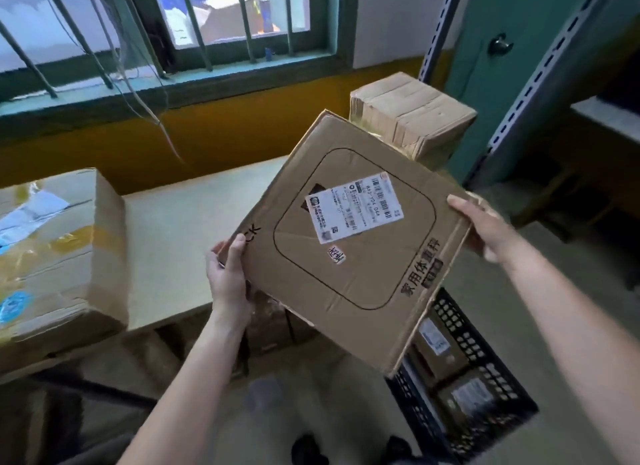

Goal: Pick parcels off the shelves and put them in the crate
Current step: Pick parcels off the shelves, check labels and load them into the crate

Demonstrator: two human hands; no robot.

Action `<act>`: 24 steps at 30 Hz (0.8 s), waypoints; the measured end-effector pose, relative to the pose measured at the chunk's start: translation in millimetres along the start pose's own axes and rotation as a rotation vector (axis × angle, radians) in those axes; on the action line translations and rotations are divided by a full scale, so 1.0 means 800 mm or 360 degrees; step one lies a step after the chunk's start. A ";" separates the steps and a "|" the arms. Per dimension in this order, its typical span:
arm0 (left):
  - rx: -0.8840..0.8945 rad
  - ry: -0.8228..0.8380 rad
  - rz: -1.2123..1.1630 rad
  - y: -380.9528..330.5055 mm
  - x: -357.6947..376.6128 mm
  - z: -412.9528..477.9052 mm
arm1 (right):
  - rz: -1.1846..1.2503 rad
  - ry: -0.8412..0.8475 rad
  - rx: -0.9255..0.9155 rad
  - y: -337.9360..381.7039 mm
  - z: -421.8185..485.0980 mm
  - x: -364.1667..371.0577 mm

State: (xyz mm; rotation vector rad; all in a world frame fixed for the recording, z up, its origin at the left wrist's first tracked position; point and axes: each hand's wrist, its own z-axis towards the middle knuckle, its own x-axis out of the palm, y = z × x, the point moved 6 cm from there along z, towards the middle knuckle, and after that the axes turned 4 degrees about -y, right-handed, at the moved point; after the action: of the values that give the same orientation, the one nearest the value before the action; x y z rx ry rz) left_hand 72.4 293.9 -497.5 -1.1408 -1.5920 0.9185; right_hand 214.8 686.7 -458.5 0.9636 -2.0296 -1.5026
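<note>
Left hand [227,274] and right hand [485,225] gripped opposite edges of the parcel [346,257], fingers [237,253] curled round it. Parcel was tilted over crate [485,378]; shelf [180,229] and barred window [242,59] behind.

The shipping label [353,206] on the flat parcel [349,257] is too small and smeary to read past the barcode. That parcel covers part of the black crate [481,347], and whatever's inside the crate is dim and blurred. The left hand [228,274] shows mostly thumb, fingers tucked behind the cardboard; same for the right hand [485,225]. The big taped box [59,257] runs off the left edge, and stuff under the tabletop [180,222] is lost in shadow.
</note>
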 end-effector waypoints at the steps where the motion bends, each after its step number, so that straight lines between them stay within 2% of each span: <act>1: -0.0032 0.0161 0.0076 0.014 0.010 -0.012 | 0.0153 -0.0102 -0.0025 -0.001 -0.004 -0.020; 4: -0.0202 0.0553 0.0465 0.059 0.039 -0.042 | 0.0303 -0.0259 -0.0080 0.002 -0.018 -0.080; 7: -0.0285 0.0776 0.1063 0.105 0.076 -0.069 | 0.0165 -0.0223 -0.0120 -0.004 -0.038 -0.130; 9: -0.0262 0.0939 0.1322 0.134 0.119 -0.089 | 0.0006 -0.0214 -0.0147 -0.018 -0.051 -0.158; 12: 0.0032 0.1055 0.1487 0.162 0.202 -0.127 | -0.0205 -0.0246 -0.0251 -0.057 -0.069 -0.195; 16: 0.0877 0.1247 0.1914 0.198 0.303 -0.180 | -0.0394 -0.0243 -0.0254 -0.135 -0.093 -0.239; 18: 0.1107 0.1484 0.2085 0.235 0.339 -0.201 | -0.0488 -0.0287 -0.0171 -0.177 -0.107 -0.258; 21: 0.1188 0.1871 0.2510 0.311 0.374 -0.206 | -0.0524 -0.0425 -0.0114 -0.232 -0.126 -0.281; 24: 0.0907 0.2179 0.2768 0.385 0.394 -0.191 | -0.0557 -0.0505 -0.0197 -0.268 -0.127 -0.286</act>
State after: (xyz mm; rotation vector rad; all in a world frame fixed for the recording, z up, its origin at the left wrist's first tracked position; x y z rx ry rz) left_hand 257.8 690.9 -657.5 -1.8780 0.9984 0.9495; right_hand 495.9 756.0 -616.4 1.1332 -2.0178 -2.0549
